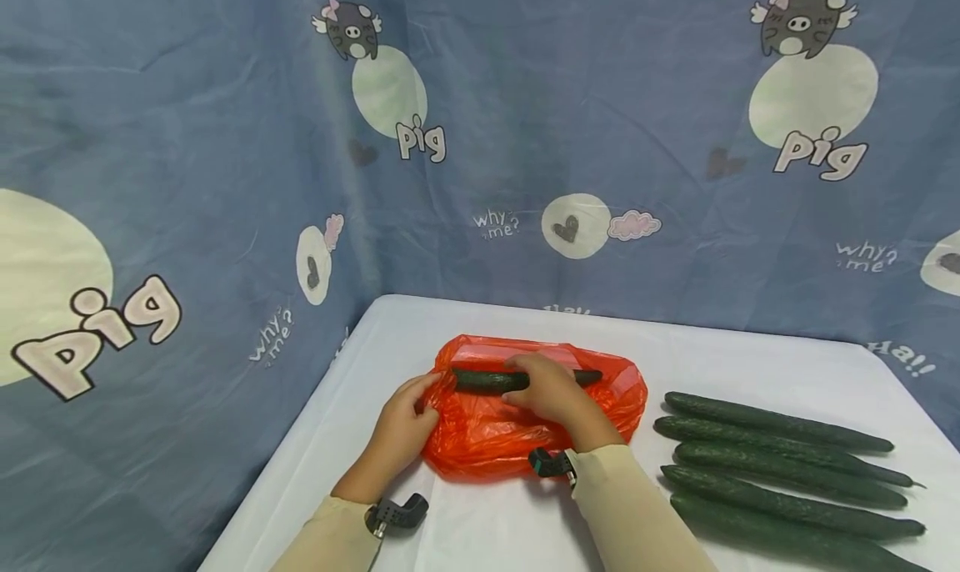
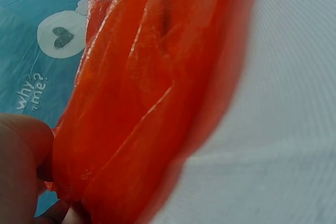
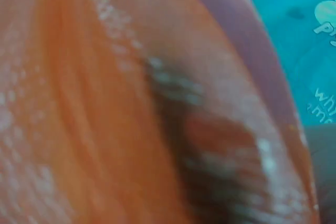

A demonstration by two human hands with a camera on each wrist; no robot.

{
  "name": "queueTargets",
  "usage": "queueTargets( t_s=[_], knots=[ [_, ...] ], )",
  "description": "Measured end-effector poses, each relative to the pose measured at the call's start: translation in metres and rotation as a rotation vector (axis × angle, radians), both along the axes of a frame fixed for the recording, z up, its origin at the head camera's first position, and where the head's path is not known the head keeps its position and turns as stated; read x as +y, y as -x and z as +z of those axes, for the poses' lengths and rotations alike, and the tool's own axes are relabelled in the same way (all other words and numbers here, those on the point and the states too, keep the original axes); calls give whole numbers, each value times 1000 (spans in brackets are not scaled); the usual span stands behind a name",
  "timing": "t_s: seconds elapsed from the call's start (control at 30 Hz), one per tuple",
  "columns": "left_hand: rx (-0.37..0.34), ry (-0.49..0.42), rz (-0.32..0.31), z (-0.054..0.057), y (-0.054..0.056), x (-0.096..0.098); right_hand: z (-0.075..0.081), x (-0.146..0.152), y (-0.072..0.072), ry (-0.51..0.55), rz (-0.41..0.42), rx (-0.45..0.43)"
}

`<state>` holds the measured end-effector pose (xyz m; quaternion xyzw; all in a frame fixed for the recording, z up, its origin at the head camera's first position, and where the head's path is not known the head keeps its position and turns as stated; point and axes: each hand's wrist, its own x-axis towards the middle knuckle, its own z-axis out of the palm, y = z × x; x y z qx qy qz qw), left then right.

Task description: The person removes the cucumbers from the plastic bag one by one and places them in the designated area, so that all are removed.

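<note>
A red plastic bag [image 1: 480, 439] lies spread open on the white table. My left hand [image 1: 401, 426] pinches its left edge; in the left wrist view the thumb and fingers hold the thin red film [image 2: 126, 129]. One dark green cucumber [image 1: 487, 381] lies lengthwise in the bag's mouth, its left end close to my left fingertips. Over its middle, my right hand [image 1: 551, 388] grips it from above, hiding part of it. The right wrist view is blurred, with the dark cucumber [image 3: 170, 95] against the bag's film.
Several more cucumbers [image 1: 780, 468] lie side by side on the table to the right of the bag. The white table [image 1: 405, 330] meets a blue printed curtain [image 1: 480, 163] at the back and left. Both wrists wear small black devices [image 1: 397, 514].
</note>
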<state>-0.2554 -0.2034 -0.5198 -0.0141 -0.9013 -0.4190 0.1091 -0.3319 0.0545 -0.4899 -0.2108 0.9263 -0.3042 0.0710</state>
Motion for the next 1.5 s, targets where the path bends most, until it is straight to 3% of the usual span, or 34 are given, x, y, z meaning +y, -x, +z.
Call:
queueTargets(
  t_s=[0.2,0.6,1.2,1.5],
  knots=[
    [-26,0,10,1,1,0,-6,-2,0,-88,-47,16],
    [-45,-8,12,0,2,1,-16,-3,0,-143,-80,67],
    [-38,-9,18,0,1,-2,-14,-3,-5,-102,-50,157],
    [-37,-15,15,0,0,0,-9,4,-12,-119,-50,149]
  ],
)
